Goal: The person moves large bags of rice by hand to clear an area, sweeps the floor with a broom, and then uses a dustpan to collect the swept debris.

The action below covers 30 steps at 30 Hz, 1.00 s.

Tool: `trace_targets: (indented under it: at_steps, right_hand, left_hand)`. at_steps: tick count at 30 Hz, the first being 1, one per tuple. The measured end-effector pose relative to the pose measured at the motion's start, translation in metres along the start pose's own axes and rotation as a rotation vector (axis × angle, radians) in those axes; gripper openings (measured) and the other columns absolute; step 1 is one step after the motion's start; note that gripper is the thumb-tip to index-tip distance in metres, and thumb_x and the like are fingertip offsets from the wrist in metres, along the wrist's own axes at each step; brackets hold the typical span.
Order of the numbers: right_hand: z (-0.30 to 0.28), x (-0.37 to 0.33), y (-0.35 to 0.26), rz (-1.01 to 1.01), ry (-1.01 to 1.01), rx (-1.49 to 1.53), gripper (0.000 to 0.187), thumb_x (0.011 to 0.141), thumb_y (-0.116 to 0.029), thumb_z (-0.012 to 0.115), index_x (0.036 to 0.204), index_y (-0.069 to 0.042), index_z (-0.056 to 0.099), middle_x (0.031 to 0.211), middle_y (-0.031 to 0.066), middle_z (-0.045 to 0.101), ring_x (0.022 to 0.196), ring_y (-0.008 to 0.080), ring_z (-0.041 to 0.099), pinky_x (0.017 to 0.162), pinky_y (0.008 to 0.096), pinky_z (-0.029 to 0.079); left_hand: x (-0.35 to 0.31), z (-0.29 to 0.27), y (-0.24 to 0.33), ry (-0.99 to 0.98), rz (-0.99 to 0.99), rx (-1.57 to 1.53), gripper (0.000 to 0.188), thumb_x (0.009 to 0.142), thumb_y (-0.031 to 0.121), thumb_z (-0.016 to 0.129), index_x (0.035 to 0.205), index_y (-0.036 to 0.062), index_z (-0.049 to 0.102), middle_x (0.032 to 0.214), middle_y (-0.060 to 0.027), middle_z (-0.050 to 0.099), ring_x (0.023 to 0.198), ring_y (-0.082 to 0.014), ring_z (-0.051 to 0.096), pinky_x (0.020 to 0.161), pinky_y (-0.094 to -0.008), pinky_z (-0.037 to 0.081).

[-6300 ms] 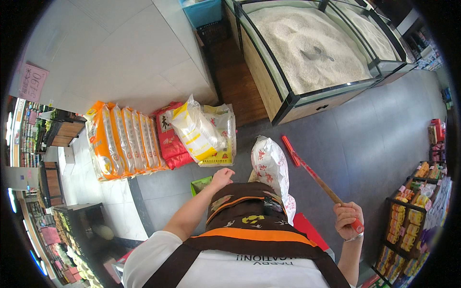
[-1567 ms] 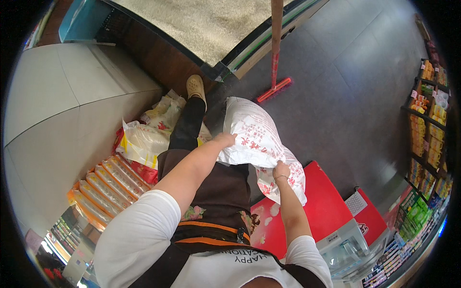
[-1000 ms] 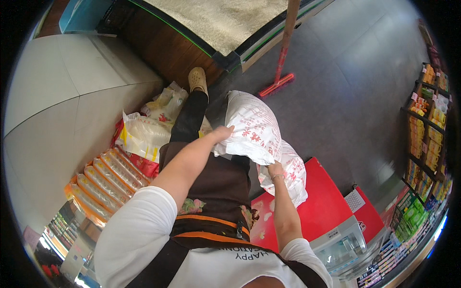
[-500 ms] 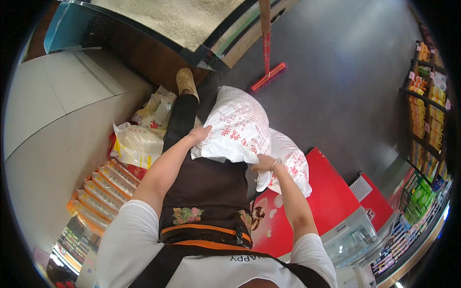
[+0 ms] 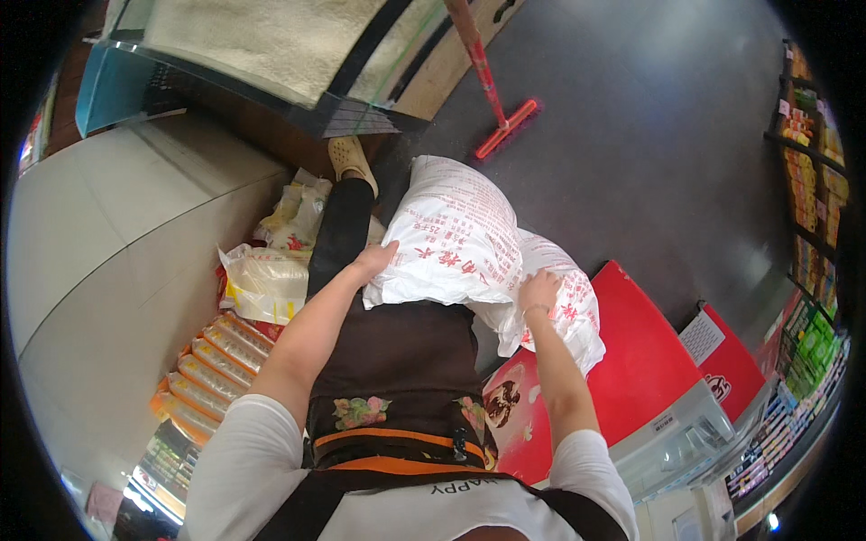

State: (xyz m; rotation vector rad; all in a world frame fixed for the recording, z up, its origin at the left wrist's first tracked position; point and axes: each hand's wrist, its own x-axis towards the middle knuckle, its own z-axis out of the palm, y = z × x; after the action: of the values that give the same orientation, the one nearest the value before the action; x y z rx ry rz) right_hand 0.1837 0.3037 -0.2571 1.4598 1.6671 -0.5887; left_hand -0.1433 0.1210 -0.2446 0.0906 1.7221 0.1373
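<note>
A bulging white woven sack (image 5: pixel 451 230) with red print lies in front of my apron. My left hand (image 5: pixel 376 260) is closed on its near left edge, the thumb on top. Behind its right side rests a second white sack (image 5: pixel 575 311) with red print, partly covered by the first. My right hand (image 5: pixel 539 290) lies where the two sacks meet, fingers reaching forward on the white plastic and looking apart; the fingertips are not sharp.
A red broom (image 5: pixel 507 131) stands on the dark floor (image 5: pixel 631 144) ahead. A bin of rice (image 5: pixel 253 45) is at the far left. Packaged goods (image 5: pixel 221 361) and plastic bags (image 5: pixel 266 279) lie left. A red freezer (image 5: pixel 631 361) stands right, with stocked shelves (image 5: pixel 816 180) beyond.
My right hand has let go of the first sack's near right corner and moved right and forward between the sacks. My left hand keeps its hold. The view has shifted slightly.
</note>
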Motion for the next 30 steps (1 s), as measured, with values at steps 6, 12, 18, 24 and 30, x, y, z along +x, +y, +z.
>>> trace_targets:
  at_steps: [6,12,18,24,30]
  right_hand:
    - [0.047,-0.061,-0.022,0.328,-0.247,0.375,0.043,0.084,-0.038,0.052,0.103,0.0,0.056,0.096,0.0181,0.059,0.082,0.0308,0.057,0.072,0.0398,0.045]
    - [0.06,-0.036,-0.034,0.342,-0.429,0.683,0.037,0.084,-0.036,0.052,0.098,-0.002,0.057,0.088,0.0153,0.059,0.071,0.0275,0.056,0.063,0.0376,0.045]
    - [0.047,-0.047,-0.055,0.323,-0.57,1.272,0.03,0.085,-0.033,0.052,0.094,-0.004,0.057,0.08,0.0125,0.059,0.061,0.0242,0.054,0.054,0.0354,0.045]
    - [0.021,-0.091,-0.035,0.258,-0.762,1.625,0.024,0.085,-0.03,0.052,0.089,-0.007,0.058,0.071,0.0098,0.058,0.051,0.021,0.053,0.045,0.0332,0.045]
    - [-0.044,-0.153,-0.04,0.346,-0.671,1.742,0.014,0.084,-0.023,0.054,0.083,-0.01,0.059,0.058,0.0026,0.054,0.036,0.0137,0.045,0.03,0.0234,0.034]
  left_hand:
    - [0.013,-0.001,-0.004,0.087,-0.05,0.24,0.087,0.075,0.065,0.048,0.116,-0.0114,0.048,0.122,-0.025,0.048,0.115,-0.0319,0.047,0.095,-0.0313,0.036]
    - [0.003,0.012,0.005,0.137,-0.089,-0.037,0.084,0.08,0.062,0.039,0.116,-0.0136,0.047,0.123,-0.0272,0.046,0.117,-0.0336,0.045,0.097,-0.0332,0.034]
    - [-0.012,-0.001,0.018,0.03,-0.03,0.024,0.073,0.087,0.055,0.031,0.116,-0.0092,0.049,0.123,-0.0253,0.047,0.117,-0.0354,0.044,0.098,-0.0357,0.034]
    - [-0.024,-0.018,0.026,0.135,-0.051,-0.055,0.064,0.089,0.048,0.033,0.115,-0.0082,0.05,0.121,-0.0236,0.049,0.113,-0.0353,0.048,0.096,-0.0385,0.036]
    - [-0.102,-0.07,0.028,0.048,-0.072,-0.554,0.057,0.089,0.039,0.041,0.12,-0.0088,0.045,0.119,-0.0205,0.052,0.107,-0.0309,0.053,0.087,-0.0384,0.043]
